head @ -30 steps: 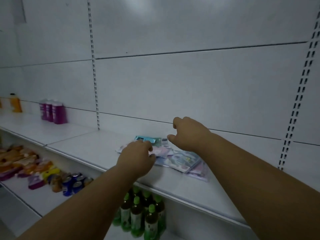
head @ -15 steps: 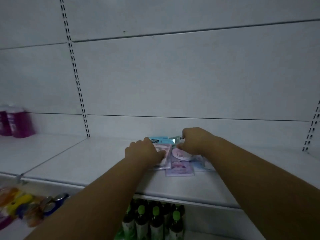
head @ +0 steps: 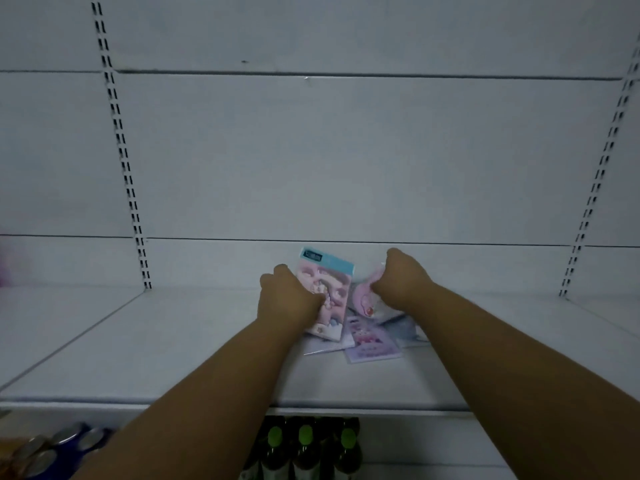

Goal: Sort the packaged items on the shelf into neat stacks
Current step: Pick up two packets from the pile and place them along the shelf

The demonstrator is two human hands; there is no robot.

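gathering step: left hand (head: pixel 289 301) grips the blue-topped packet (head: pixel 327 289), right hand (head: pixel 403 277) grips a pink packet (head: pixel 363 297); next, square them onto the loose packets (head: pixel 372 344)

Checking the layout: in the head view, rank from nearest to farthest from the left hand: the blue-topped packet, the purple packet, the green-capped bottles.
1. Blue-topped packet: held in the left hand.
2. Purple packet: flat on the shelf, to its right.
3. Green-capped bottles: shelf below.

The shelf (head: pixel 173 341) was plain white. One packet (head: pixel 332 289) was pink with a blue top band (dark label), another (head: pixel 372 348) lilac. Bottle caps (head: pixel 304 436) were green.
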